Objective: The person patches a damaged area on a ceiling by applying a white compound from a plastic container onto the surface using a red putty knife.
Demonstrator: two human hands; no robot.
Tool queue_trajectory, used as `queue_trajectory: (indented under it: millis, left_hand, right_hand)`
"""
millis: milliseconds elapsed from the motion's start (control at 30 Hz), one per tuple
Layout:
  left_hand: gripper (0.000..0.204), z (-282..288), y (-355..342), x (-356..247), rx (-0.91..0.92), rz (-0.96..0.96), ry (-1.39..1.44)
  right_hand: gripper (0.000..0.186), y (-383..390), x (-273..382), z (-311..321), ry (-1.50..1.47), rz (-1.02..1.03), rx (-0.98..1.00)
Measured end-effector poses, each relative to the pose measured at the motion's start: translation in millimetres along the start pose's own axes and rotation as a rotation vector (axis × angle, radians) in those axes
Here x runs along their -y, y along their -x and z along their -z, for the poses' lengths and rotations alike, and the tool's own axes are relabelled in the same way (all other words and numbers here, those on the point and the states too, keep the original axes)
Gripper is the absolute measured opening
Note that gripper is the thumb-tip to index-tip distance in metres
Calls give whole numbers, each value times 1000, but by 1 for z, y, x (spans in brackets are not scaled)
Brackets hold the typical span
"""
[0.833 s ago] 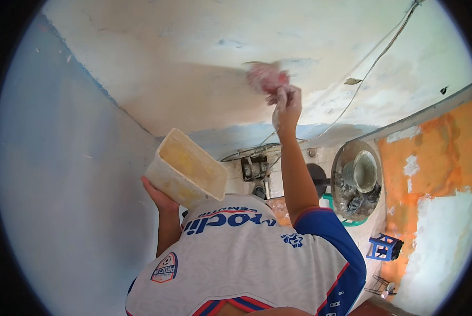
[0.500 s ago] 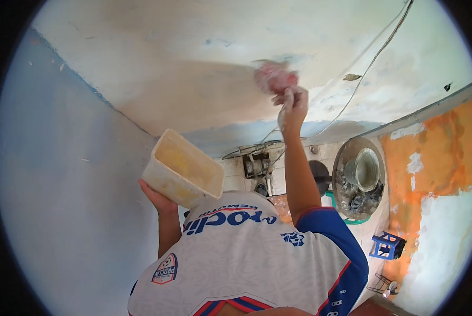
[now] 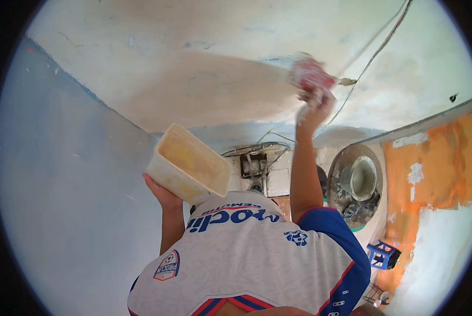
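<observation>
My right hand [image 3: 316,108], whitened on its fingers and wrist, is raised to the off-white wall [image 3: 236,95] with its fingers closed. It grips a red flat tool [image 3: 314,75] smeared with white; motion blur hides its exact kind, and I cannot tell whether it touches the wall. My left hand [image 3: 163,193] supports a cream rectangular plastic tub [image 3: 174,178] from its left side and below, in front of my chest. The tub is tilted, its inside coated with yellowish residue. Most of the left fingers are hidden behind it.
A cable [image 3: 386,42] runs down the wall past a small hole [image 3: 346,81]. Below stand a motor-like machine [image 3: 253,166] with wires and a round table [image 3: 337,181] bearing a metal pot [image 3: 363,179]. A blue stool [image 3: 382,255] stands by the patched orange wall [image 3: 446,158].
My right hand and the red tool have moved to the right along the wall, close to the small hole. The tub in my left hand has shifted slightly in view.
</observation>
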State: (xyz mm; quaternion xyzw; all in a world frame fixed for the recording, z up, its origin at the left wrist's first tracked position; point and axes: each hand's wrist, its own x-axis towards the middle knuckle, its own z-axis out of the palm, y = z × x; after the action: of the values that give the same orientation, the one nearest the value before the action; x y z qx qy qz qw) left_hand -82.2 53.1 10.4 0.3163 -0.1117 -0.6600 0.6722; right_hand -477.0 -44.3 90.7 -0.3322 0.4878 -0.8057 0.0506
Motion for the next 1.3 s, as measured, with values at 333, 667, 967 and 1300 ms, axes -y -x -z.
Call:
queue_trajectory:
  millis: [333, 667, 967, 1300]
  left_hand:
    - [78, -27, 20, 43, -47, -31, -16]
    - [79, -45, 22, 67, -47, 0, -12]
    - [79, -59, 25, 71, -2, 29, 21]
    - [79, -39, 11, 49, -68, -7, -33]
  right_hand:
    - [12, 0, -11, 7, 0, -75, 133]
    - [10, -12, -22, 19, -30, -116, 200]
    - [9, -4, 0, 13, -29, -134, 398]
    - [5, 89, -15, -32, 32, -102, 634]
